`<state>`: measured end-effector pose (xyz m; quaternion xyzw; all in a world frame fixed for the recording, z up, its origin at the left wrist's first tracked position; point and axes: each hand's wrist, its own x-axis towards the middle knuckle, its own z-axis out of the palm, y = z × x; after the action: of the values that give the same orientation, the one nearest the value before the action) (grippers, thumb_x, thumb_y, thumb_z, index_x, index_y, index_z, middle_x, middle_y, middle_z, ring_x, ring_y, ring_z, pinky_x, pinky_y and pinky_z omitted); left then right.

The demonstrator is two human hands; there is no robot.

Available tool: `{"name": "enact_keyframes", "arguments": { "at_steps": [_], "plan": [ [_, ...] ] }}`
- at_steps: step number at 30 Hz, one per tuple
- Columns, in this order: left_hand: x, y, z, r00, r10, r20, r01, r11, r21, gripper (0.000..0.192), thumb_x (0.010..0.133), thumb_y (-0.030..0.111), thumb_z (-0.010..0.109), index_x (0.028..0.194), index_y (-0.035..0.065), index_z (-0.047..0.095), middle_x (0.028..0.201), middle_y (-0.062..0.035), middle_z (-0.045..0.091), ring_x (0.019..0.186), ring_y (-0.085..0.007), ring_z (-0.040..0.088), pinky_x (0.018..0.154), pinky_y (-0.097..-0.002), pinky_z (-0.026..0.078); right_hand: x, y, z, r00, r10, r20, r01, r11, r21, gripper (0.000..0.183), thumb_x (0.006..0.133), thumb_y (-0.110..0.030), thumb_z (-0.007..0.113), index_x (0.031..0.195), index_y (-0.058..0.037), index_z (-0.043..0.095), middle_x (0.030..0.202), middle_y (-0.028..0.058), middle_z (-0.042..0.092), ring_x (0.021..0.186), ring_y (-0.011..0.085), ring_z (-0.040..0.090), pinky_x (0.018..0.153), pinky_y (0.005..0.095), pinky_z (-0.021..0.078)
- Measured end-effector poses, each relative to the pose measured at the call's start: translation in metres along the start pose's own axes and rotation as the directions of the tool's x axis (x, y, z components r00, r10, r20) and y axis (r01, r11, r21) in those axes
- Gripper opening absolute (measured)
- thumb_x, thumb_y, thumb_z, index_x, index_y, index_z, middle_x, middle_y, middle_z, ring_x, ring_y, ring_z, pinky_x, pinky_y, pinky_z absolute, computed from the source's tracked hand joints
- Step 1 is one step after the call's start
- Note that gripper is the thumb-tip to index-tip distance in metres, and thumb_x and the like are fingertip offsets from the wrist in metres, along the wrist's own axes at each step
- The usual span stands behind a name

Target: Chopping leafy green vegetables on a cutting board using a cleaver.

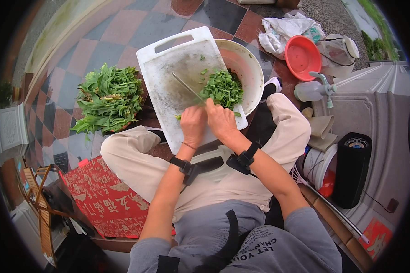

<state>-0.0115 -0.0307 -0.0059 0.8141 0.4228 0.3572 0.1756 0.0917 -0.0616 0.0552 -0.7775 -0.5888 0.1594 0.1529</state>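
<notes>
A white plastic cutting board (pixel 167 92) with a stained surface lies tilted in front of me, partly over a round white tub (pixel 254 71). My right hand (pixel 222 119) grips a knife (pixel 188 87), its blade pointing away and to the left across the board. Close beside it, my left hand (pixel 193 123) is curled and slightly blurred, pressing leafy greens to the board; a bit of green (pixel 178 117) shows at its edge. Chopped greens (pixel 223 89) are heaped at the board's right side, by the tub's opening. My fingers hide the knife handle.
Uncut leafy greens (pixel 109 99) are piled on the left above the checkered tile floor (pixel 123 30). At right stand a red plastic basin (pixel 302 58), a spray bottle (pixel 311 90) and a black cylindrical speaker (pixel 352 170). A red mat (pixel 102 198) lies left of my leg.
</notes>
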Motion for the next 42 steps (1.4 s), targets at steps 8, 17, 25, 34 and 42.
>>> {"name": "enact_keyframes", "arguments": {
  "at_steps": [8, 17, 25, 34, 42],
  "plan": [
    [-0.007, -0.001, -0.005, 0.998, -0.043, 0.036, 0.044, 0.999, -0.032, 0.012, 0.072, 0.004, 0.059, 0.083, 0.0061, 0.061, 0.09, -0.0077, 0.058, 0.079, -0.0271, 0.055, 0.07, -0.0376, 0.045, -0.005, 0.015, -0.041, 0.999, 0.02, -0.025, -0.017, 0.992, 0.124, 0.016, 0.089, -0.017, 0.052, 0.087, -0.0022, 0.047, 0.066, 0.0226, 0.06, 0.065, 0.0433, 0.059, 0.057, 0.05, 0.0467],
    [-0.006, -0.001, -0.004, 0.999, -0.036, -0.001, 0.036, 0.999, 0.01, 0.012, 0.069, 0.005, 0.06, 0.08, 0.0081, 0.062, 0.085, -0.0048, 0.059, 0.079, -0.0257, 0.055, 0.069, -0.0355, 0.043, -0.036, 0.013, -0.031, 0.993, 0.004, 0.119, -0.004, 1.0, -0.003, 0.015, 0.088, -0.016, 0.052, 0.092, -0.003, 0.046, 0.066, 0.022, 0.06, 0.064, 0.0424, 0.06, 0.056, 0.0495, 0.0481],
    [-0.006, 0.0, -0.003, 0.998, -0.052, 0.026, 0.052, 0.999, -0.006, 0.012, 0.069, 0.002, 0.061, 0.081, 0.0051, 0.062, 0.083, -0.0066, 0.059, 0.078, -0.0278, 0.055, 0.067, -0.0359, 0.043, 0.011, -0.01, 0.004, 0.997, 0.033, 0.065, -0.038, 0.997, 0.071, 0.015, 0.089, -0.017, 0.05, 0.094, -0.0028, 0.046, 0.072, 0.0246, 0.061, 0.069, 0.0444, 0.06, 0.062, 0.0521, 0.0479],
    [-0.006, -0.006, -0.005, 0.994, -0.107, 0.008, 0.107, 0.991, -0.086, 0.012, 0.071, 0.005, 0.059, 0.083, 0.0072, 0.057, 0.079, -0.0087, 0.054, 0.079, -0.0307, 0.053, 0.066, -0.0398, 0.044, 0.004, 0.005, -0.026, 1.0, 0.028, 0.008, -0.029, 0.989, 0.147, 0.017, 0.089, -0.019, 0.052, 0.091, -0.0031, 0.047, 0.067, 0.0245, 0.06, 0.067, 0.0448, 0.059, 0.058, 0.0518, 0.0463],
    [-0.011, -0.011, -0.011, 0.999, -0.006, 0.042, 0.007, 1.0, -0.027, 0.015, 0.069, 0.002, 0.065, 0.083, 0.004, 0.062, 0.087, -0.0076, 0.06, 0.085, -0.029, 0.054, 0.074, -0.0376, 0.043, -0.036, 0.006, -0.031, 0.989, 0.001, 0.151, -0.003, 1.0, 0.014, 0.015, 0.089, -0.016, 0.051, 0.092, -0.0023, 0.046, 0.066, 0.0225, 0.06, 0.065, 0.0425, 0.06, 0.058, 0.0499, 0.0476]
  ]
}}
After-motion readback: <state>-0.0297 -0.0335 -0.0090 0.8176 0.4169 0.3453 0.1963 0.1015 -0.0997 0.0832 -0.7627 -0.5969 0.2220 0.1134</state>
